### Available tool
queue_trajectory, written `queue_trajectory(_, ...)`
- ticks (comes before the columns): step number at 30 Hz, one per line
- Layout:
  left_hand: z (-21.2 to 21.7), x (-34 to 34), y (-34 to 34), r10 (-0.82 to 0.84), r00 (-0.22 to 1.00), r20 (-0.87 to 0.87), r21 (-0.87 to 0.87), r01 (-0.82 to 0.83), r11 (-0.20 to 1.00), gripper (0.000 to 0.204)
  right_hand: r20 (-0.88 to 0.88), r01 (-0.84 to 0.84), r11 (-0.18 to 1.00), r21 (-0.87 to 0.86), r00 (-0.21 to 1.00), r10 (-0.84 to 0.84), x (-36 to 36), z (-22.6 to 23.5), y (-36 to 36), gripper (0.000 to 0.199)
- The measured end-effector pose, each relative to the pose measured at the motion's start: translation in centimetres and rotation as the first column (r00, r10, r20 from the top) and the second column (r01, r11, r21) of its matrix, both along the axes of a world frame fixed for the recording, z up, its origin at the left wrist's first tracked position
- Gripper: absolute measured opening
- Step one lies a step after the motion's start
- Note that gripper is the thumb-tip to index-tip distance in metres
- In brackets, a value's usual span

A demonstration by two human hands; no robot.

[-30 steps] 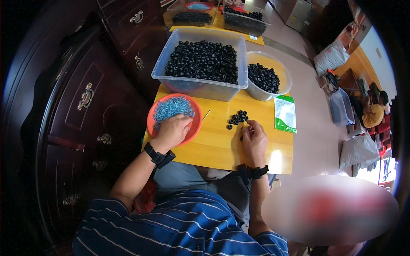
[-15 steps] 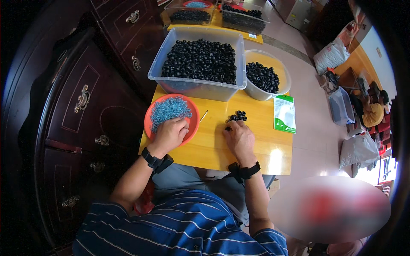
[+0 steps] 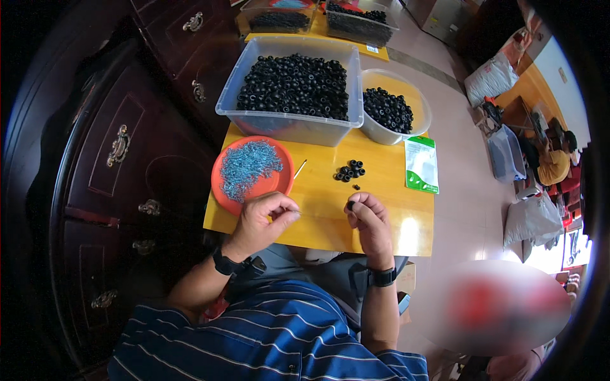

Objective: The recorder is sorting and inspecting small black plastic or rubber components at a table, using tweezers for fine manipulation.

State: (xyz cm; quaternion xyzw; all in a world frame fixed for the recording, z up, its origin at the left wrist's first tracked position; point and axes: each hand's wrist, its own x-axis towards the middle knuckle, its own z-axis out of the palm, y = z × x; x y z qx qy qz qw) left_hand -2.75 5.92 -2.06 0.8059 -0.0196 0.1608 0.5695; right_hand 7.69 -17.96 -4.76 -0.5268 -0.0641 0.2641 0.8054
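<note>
Right hand [image 3: 368,219] pinching small black ring [image 3: 350,205], left hand [image 3: 264,216] fingers curled, contents unclear, beside orange plate [image 3: 222,190].

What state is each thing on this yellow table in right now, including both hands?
Left hand: closed in a pinch by the orange plate's near rim; what it holds is too small to tell.
Right hand: pinching a small black ring.
Orange plate: holds a heap of blue bits.
Clear bin: open, nearly full of black rings.
Round tub: open, partly filled.
Loose rings: clustered on the table.
Green and white packet: lying flat.
</note>
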Motion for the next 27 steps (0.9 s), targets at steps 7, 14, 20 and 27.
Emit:
queue_trajectory(7,0.4,1.1,-3.8,-0.1,0.988,0.121,-0.025,0.104,0.994,0.012,-0.327,0.015,0.852,0.523,0.927,0.185,-3.7,-2.7,0.6,0.021)
queue_trajectory(14,0.5,1.4,-5.0,-0.124,0.982,0.146,-0.011,0.127,0.992,0.012,-0.38,0.019,0.839,0.544,0.897,0.226,-5.0,-3.0,1.6,0.023)
queue_trajectory(20,0.2,1.1,-5.0,-0.118,0.984,0.13,0.073,0.109,0.991,0.012,-0.354,0.001,0.807,0.59,0.899,0.258,-5.0,-2.9,1.5,0.021)
queue_trajectory(27,-0.3,1.5,-4.8,-0.101,0.983,0.156,0.093,0.087,0.992,0.011,-0.323,-0.043,0.827,0.561,0.908,0.267,-5.0,-3.1,1.4,0.026)
